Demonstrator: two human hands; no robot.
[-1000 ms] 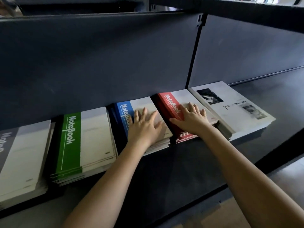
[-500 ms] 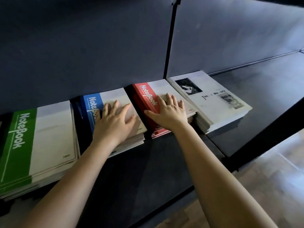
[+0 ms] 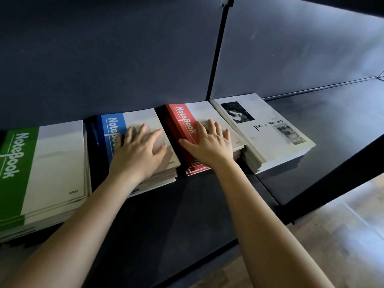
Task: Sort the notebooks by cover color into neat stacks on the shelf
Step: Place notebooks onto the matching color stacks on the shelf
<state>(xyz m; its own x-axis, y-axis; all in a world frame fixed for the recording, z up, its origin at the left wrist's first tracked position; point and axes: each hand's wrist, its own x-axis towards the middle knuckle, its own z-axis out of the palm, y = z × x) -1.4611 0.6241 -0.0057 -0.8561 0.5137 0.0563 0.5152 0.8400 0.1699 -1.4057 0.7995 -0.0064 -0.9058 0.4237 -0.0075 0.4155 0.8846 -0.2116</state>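
Several stacks of notebooks lie side by side at the back of a dark shelf (image 3: 162, 215). My left hand (image 3: 138, 151) rests flat, fingers spread, on the blue-striped stack (image 3: 137, 121). Flat on the red-striped stack (image 3: 182, 121) beside it lies my right hand (image 3: 209, 142), fingers straight. A green-striped stack (image 3: 41, 163) sits at the far left, partly cut off by the frame edge. To the right of the red stack is a white stack (image 3: 268, 134) with photos and the title "Time & Memory".
A dark back panel (image 3: 124, 59) rises right behind the stacks, split by a vertical upright (image 3: 216, 59). The shelf runs on bare to the right (image 3: 332, 121). Its front edge drops to a pale floor (image 3: 342, 235) at lower right.
The view has shifted right and closer, so the grey stack at far left has left the frame. Both hands stay flat on the blue and red stacks.
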